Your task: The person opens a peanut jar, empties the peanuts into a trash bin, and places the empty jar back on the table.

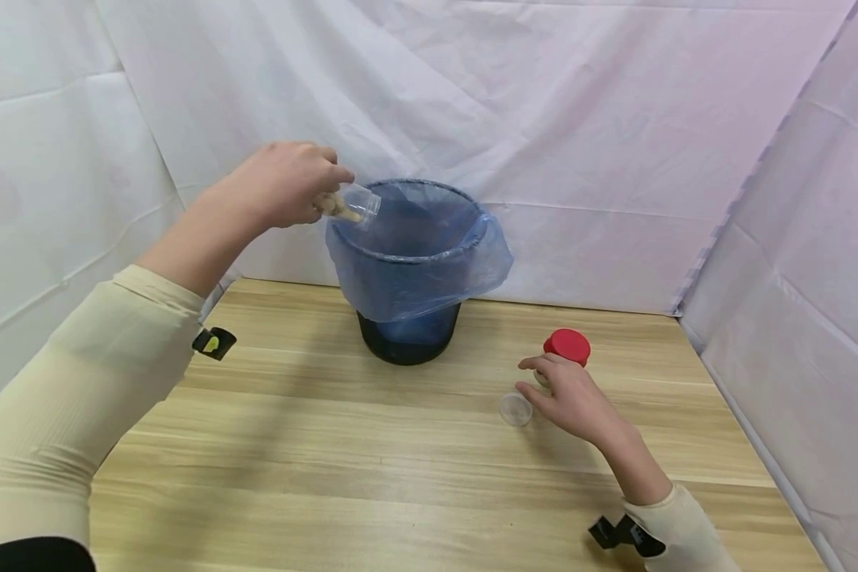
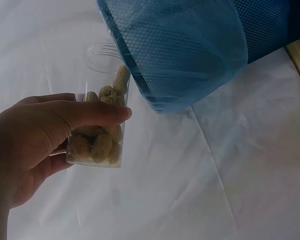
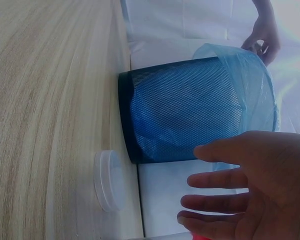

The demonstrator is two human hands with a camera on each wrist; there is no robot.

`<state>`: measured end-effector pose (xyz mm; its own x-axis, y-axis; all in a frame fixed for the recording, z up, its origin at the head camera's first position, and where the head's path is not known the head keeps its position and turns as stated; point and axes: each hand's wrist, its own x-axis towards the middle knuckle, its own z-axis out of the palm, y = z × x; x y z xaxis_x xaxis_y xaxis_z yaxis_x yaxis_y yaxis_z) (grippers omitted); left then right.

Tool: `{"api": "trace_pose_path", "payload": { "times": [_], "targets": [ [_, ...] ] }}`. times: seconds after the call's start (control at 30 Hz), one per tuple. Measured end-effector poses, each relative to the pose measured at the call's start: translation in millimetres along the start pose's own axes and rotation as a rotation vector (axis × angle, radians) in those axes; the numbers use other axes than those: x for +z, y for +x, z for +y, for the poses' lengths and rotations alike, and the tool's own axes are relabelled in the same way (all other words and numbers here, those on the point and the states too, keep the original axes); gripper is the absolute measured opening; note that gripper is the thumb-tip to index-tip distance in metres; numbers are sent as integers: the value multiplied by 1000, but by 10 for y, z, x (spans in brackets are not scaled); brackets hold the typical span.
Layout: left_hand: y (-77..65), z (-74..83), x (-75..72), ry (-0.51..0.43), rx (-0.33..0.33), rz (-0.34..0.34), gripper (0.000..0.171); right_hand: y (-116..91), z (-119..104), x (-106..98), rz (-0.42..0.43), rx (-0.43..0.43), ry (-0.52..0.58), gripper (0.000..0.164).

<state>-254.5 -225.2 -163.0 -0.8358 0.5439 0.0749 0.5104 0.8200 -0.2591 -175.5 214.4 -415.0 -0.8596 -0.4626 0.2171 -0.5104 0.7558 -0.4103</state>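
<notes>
My left hand (image 1: pixel 286 187) grips a clear plastic jar (image 2: pixel 96 162) of peanuts (image 2: pixel 101 146), thumb across its side. The jar lies tilted, its uncapped mouth over the left rim of a black mesh wastebasket (image 1: pixel 407 349) lined with a blue plastic bag (image 1: pixel 415 290). Peanuts are still inside the jar, one near the neck. Low over the table at the right, my right hand (image 1: pixel 575 401) has its fingers spread and holds nothing. Just beyond it stands a jar with a red lid (image 1: pixel 568 345), its body mostly hidden by the hand. A clear round lid (image 1: pixel 516 409) lies beside the fingertips.
The wastebasket stands near the back edge of the wood-grain table (image 1: pixel 372 477). White sheeting (image 1: pixel 579 143) hangs behind the table and along both sides.
</notes>
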Motion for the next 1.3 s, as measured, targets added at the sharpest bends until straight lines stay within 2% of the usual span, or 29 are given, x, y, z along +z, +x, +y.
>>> {"api": "trace_pose_path", "payload": {
  "times": [0.3,0.53,0.8,1.3],
  "targets": [
    [15,32,-18,43,16,0,52,3,-3,-3,-10,13,2,32],
    [28,47,-35,69,5,-41,60,5,-7,-5,-16,22,8,33],
    [40,59,-43,76,6,-35,62,4,-3,2,-23,28,18,33],
    [66,135,-61,206,77,-15,50,14,-4,7,-20,13,7,33]
  ]
}}
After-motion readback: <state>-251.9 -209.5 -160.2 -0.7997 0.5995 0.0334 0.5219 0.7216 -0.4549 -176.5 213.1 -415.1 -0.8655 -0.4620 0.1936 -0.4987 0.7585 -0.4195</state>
